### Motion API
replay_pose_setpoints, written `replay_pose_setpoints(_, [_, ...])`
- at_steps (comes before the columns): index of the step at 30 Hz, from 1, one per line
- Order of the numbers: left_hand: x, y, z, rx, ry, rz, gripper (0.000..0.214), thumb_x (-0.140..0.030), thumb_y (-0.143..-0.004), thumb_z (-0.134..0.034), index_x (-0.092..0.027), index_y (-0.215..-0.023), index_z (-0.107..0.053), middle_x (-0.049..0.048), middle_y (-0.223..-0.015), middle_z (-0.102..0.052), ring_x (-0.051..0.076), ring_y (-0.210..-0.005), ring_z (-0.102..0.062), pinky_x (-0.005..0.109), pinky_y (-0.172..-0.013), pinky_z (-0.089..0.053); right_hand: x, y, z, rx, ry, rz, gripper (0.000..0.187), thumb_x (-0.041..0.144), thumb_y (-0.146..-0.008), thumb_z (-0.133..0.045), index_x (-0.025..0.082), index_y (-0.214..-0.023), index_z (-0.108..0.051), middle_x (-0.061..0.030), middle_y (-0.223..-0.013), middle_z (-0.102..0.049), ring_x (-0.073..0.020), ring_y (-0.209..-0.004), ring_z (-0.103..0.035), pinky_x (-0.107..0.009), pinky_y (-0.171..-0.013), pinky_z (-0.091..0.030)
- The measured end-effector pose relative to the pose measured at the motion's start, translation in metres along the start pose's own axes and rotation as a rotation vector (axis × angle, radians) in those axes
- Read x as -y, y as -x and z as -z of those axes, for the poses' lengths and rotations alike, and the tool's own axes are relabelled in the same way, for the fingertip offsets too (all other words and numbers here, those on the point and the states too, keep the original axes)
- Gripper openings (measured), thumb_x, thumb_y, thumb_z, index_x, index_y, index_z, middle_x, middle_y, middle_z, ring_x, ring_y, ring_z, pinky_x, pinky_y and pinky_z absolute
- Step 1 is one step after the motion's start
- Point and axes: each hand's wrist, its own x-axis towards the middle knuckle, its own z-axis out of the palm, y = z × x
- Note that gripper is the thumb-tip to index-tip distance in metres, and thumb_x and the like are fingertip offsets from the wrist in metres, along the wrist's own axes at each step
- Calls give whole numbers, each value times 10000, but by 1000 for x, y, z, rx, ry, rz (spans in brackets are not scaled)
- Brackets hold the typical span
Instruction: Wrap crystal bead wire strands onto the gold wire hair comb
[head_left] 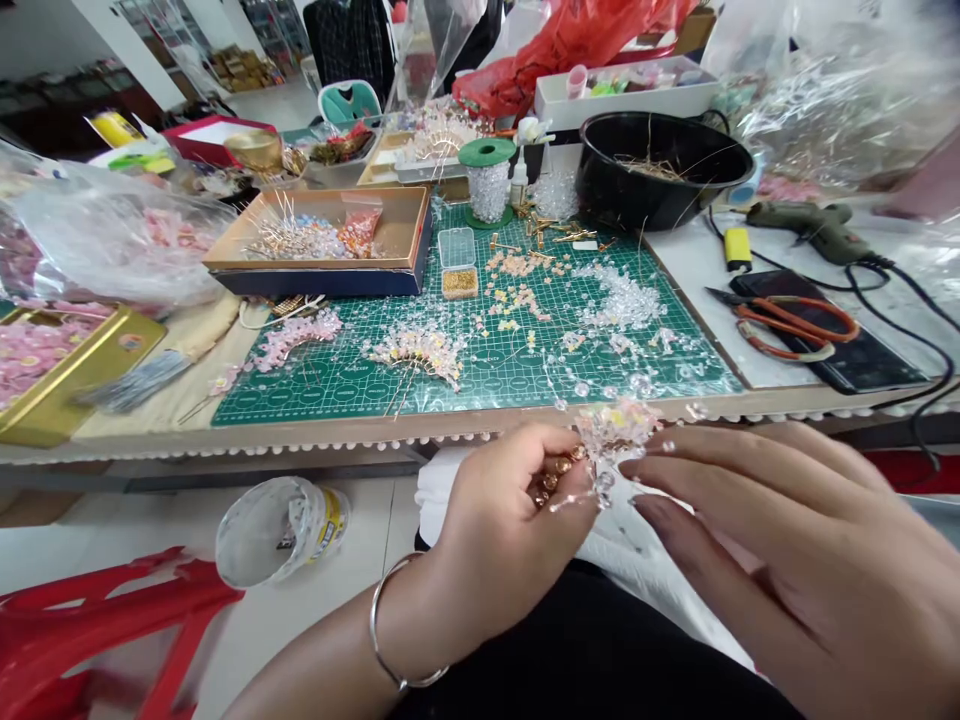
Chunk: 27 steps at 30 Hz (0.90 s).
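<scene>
My left hand is closed around a hair ornament with pale pink and yellow blossoms and clear beads. Gold-coloured beads show between its curled fingers. Clear beads stick out on fine stems around the ornament, whose lower part is hidden by the hand. Close by on the right is my right hand, its fingers stretched out and a small gap between thumb and fingertips; no held thing shows there. Beyond the hands, a similar beaded ornament and a pink one lie on the green cutting mat.
Loose clear beads and a small box of gold beads are on the mat. Behind stand a box, a spool and a black basin. To the right are pliers, a phone and a glue gun.
</scene>
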Motion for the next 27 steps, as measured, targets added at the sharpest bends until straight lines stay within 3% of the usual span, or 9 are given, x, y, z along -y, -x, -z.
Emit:
replay_pose_setpoints(5, [-1,1,-4,-19,-198,-180,153,-254,-920,-560,-176,-1023,-643,39,-877,-730,156,-772,-683,258,-727,-534,-1,-13,-5,-37,-44,-38,184,384,-899,-597,269,-1018,-678,-56,-914,-710,-270,-866,-648,-382,-713,-509])
replay_pose_setpoints(11, [-2,2,-6,12,-204,-207,246,-252,-922,-579,-162,-1146,-625,53,-975,-746,162,-831,-690,251,-762,-527,-2,-17,-19,-30,-162,-160,202,423,-879,-594,250,-941,-676,-41,-752,-657,-235,-753,-627,-339,-648,-504])
replay_pose_setpoints(18, [7,1,-6,-6,-370,-286,262,-298,-916,-614,-185,-1152,-627,33,-884,-709,173,-801,-644,300,-764,-485,2,-15,-31,-136,-289,-468,104,293,-887,-528,235,-816,-577,-1,-711,-636,-149,-602,-584,-259,-525,-462])
replay_pose_setpoints(21, [11,-1,-7,60,-273,-214,288,-388,-906,-639,-195,-1118,-614,48,-952,-706,186,-841,-654,309,-754,-487,3,-15,-35,-211,-317,-520,84,292,-850,-547,232,-806,-586,11,-711,-637,-131,-590,-590,-225,-490,-457])
replay_pose_setpoints(25, [15,0,-8,317,37,80,382,-451,-879,-669,-203,-1128,-519,54,-954,-697,185,-808,-674,295,-685,-504,1,-17,-38,-272,-266,-524,118,321,-815,-562,224,-748,-575,23,-638,-590,-118,-535,-537,-222,-470,-427])
replay_pose_setpoints(27, [15,3,-7,349,119,149,412,-441,-884,-668,-207,-1143,-449,47,-920,-686,168,-762,-670,291,-675,-507,-2,-18,-39,-270,-245,-531,157,332,-815,-562,225,-701,-551,39,-568,-523,-111,-494,-481,-226,-453,-392])
